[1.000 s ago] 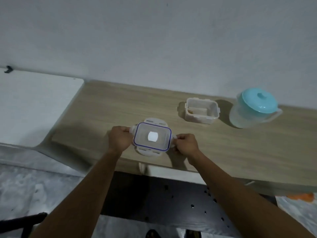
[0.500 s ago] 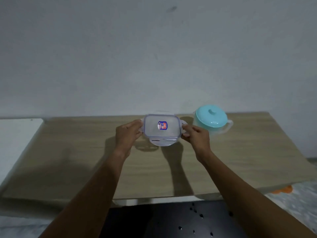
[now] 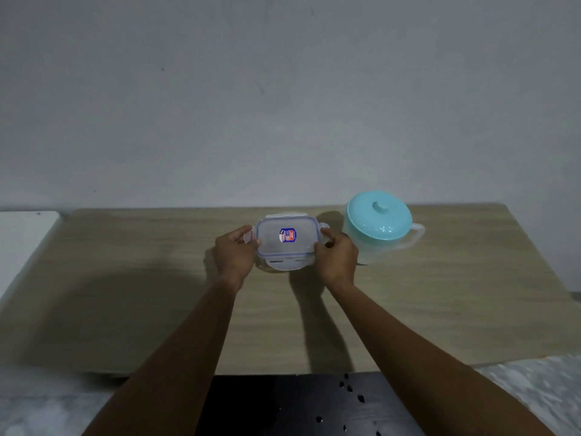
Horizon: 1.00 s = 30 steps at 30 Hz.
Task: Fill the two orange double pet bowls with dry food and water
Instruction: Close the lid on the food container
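Note:
A clear rectangular food-container lid with a blue seal and a small label is held level between both hands, above the back middle of the wooden table. My left hand grips its left clip flap and my right hand grips its right one. A sliver of clear plastic shows under the lid's near-left corner; whatever lies beneath is hidden. Just right of my right hand stands a translucent water pitcher with a teal lid. No orange pet bowl is in view.
The table runs along a plain grey wall. A white surface adjoins the table's left end. Below the table's front edge is a dark mat with small scattered bits, and pale floor on either side.
Both hands lifted the lid from the table's front edge and carried it back towards the pitcher, over where the open container stood. The camera view rose and shifted right.

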{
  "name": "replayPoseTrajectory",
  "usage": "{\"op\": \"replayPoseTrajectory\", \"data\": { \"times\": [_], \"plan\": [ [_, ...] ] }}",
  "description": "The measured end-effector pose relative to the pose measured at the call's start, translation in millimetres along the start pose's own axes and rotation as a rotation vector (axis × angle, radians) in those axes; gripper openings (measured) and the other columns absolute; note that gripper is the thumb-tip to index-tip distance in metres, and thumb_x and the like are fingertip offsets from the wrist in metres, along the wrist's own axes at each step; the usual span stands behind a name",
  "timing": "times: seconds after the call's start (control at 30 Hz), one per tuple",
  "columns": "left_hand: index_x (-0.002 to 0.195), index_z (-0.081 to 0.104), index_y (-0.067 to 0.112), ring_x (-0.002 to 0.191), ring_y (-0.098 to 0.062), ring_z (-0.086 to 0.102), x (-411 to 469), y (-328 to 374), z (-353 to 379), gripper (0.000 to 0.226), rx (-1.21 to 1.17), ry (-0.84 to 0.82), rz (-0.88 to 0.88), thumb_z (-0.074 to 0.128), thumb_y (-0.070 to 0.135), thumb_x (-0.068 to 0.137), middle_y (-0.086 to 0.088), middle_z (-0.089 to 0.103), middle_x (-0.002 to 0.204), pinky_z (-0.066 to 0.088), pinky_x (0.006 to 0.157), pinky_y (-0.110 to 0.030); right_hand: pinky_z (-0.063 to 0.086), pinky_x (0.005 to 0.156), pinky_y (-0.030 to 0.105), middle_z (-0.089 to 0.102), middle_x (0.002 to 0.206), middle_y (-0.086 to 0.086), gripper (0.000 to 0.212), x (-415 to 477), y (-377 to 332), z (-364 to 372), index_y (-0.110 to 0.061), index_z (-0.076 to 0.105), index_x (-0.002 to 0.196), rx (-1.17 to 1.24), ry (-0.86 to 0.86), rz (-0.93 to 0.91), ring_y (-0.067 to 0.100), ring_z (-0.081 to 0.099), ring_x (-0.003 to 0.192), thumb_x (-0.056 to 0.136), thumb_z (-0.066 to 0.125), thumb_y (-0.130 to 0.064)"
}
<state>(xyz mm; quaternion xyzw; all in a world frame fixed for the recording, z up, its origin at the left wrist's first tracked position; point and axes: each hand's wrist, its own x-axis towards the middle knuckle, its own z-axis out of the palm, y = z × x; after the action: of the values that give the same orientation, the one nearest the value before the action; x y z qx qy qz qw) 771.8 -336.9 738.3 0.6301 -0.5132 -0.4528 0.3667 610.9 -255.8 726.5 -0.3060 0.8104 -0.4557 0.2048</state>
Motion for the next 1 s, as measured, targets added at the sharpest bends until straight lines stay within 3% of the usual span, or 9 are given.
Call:
{"op": "replayPoseTrajectory", "data": {
  "times": [0.1,0.23,0.37,0.47,0.7,0.9,1.0],
  "plan": [
    [0.124,0.067,0.008,0.093,-0.015,0.064,1,-2,3,0.044,0.011,-0.005,0.001,0.077,0.009,0.081,-0.011,0.072,0.115,0.049,0.079,-0.024,0.049,0.092,0.034,0.073,0.115,0.015,0.039,3,5,5,-0.008,0.071,0.126,-0.01,-0.022,0.008,0.032,0.067,0.105,0.087,0.066,-0.005],
    [0.125,0.066,0.005,0.094,-0.013,0.062,3,-3,5,0.041,0.006,0.0,-0.004,0.073,0.006,0.084,-0.01,0.07,0.116,0.047,0.074,-0.015,0.053,0.099,0.041,0.072,0.121,0.013,0.041,9,10,7,-0.013,0.069,0.129,0.064,-0.076,0.063,0.03,0.069,0.11,0.088,0.07,-0.008],
    [0.126,0.064,0.006,0.099,-0.023,0.069,8,-12,-1,0.047,-0.044,-0.059,-0.085,0.077,0.009,0.08,-0.012,0.069,0.121,0.057,0.091,-0.042,0.054,0.097,0.038,0.071,0.128,0.013,0.047,8,12,1,-0.017,0.063,0.138,0.048,-0.153,0.051,0.029,0.07,0.11,0.091,0.072,-0.015],
    [0.122,0.067,0.007,0.095,-0.021,0.071,2,-25,-8,0.043,-0.078,-0.104,-0.123,0.078,0.01,0.08,-0.013,0.072,0.114,0.058,0.089,-0.045,0.046,0.09,0.025,0.067,0.134,0.011,0.047,-4,13,-6,-0.014,0.061,0.14,0.043,-0.182,0.053,0.027,0.068,0.115,0.093,0.069,-0.014],
    [0.107,0.075,0.007,0.077,-0.021,0.07,-29,-55,-27,0.033,-0.101,-0.107,-0.183,0.082,0.015,0.075,-0.01,0.077,0.082,0.058,0.086,-0.051,0.049,0.1,0.034,0.071,0.13,0.006,0.044,-49,32,-19,-0.017,0.069,0.131,0.045,-0.178,0.12,0.023,0.065,0.119,0.088,0.075,-0.025],
    [0.107,0.075,0.007,0.088,-0.022,0.073,-31,-53,-27,0.034,-0.088,-0.081,-0.209,0.082,0.017,0.076,-0.013,0.077,0.092,0.058,0.088,-0.042,0.051,0.103,0.038,0.074,0.123,-0.001,0.038,-54,33,-18,-0.022,0.073,0.126,0.05,-0.207,0.142,0.02,0.066,0.119,0.089,0.073,-0.03],
    [0.108,0.075,0.006,0.079,-0.016,0.069,-32,-52,-26,0.03,-0.067,-0.091,-0.194,0.078,0.016,0.08,-0.016,0.076,0.096,0.052,0.073,-0.028,0.053,0.097,0.034,0.078,0.113,-0.001,0.033,-57,32,-19,-0.021,0.075,0.123,0.093,-0.215,0.145,0.016,0.07,0.107,0.091,0.072,-0.027]
  ]
}}
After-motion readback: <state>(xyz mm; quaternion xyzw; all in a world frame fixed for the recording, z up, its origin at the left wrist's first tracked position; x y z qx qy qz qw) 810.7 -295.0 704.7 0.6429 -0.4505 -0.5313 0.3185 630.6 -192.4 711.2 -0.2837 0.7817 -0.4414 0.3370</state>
